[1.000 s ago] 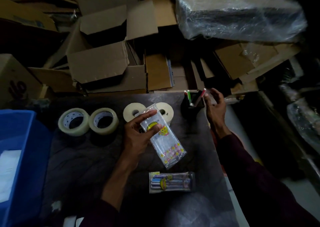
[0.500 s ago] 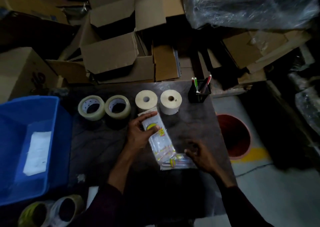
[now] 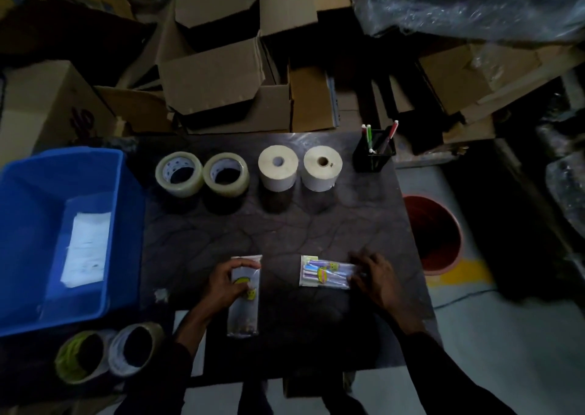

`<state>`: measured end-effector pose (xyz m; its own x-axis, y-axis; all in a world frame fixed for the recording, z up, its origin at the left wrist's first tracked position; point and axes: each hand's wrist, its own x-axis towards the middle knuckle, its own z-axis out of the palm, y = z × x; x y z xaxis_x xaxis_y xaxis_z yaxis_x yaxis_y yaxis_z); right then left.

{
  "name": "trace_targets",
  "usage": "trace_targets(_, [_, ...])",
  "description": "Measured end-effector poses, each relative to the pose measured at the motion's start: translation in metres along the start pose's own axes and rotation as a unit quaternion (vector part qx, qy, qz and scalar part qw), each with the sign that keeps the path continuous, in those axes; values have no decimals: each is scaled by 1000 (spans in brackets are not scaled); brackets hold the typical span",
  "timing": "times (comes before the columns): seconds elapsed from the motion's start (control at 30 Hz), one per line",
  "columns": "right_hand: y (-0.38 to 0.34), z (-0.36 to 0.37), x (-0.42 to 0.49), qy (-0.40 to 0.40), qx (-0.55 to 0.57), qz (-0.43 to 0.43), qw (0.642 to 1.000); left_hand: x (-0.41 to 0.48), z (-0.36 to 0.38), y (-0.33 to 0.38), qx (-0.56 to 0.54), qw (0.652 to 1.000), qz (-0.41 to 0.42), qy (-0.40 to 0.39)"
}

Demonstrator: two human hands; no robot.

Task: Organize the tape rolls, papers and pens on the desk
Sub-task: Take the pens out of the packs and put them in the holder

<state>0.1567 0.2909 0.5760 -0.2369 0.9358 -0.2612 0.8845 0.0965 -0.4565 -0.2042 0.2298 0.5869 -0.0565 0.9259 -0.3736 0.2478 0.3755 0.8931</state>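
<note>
Brown cardboard boxes (image 3: 215, 76) are piled behind the dark counter (image 3: 285, 231), with a blue plastic bin (image 3: 31, 224) at its left and a red bucket (image 3: 440, 234) on the floor at its right. Along the far edge, two clear tape rolls (image 3: 179, 174), two cream paper rolls (image 3: 278, 168) and a black pen holder (image 3: 373, 156) are lined up.

Half a second ago the two packets were overlapped at mid-counter. Now they are laid apart near the near edge, which suggests the sorting is almost done. The clear smiley-printed packet (image 3: 245, 313) is set near left, its long axis running near to far. Its far half is gripped by the left hand (image 3: 226, 283), fingers curled over it. The clear packet of coloured pens (image 3: 323, 272) is laid crosswise, long axis left to right. Its right end is covered by the right hand (image 3: 376, 278), but whether it is pinched or pressed cannot be told.
</note>
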Motion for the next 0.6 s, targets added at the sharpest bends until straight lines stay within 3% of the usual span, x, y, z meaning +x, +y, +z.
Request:
trace_targets(0.13, [-1,0,0,-15,69,29,997,2,1,-23,118,991,51,30])
trace_targets(0.33, [-1,-1,-11,-10,264,101,959,-8,1,-18,192,971,13,139])
trace_targets(0.47, [-5,-3,-17,-7,376,141,916,-16,-7,-19,227,967,-42,104])
trace_targets(0.6, [-19,-11,-22,36,465,165,869,-18,-22,-13,308,948,-86,11])
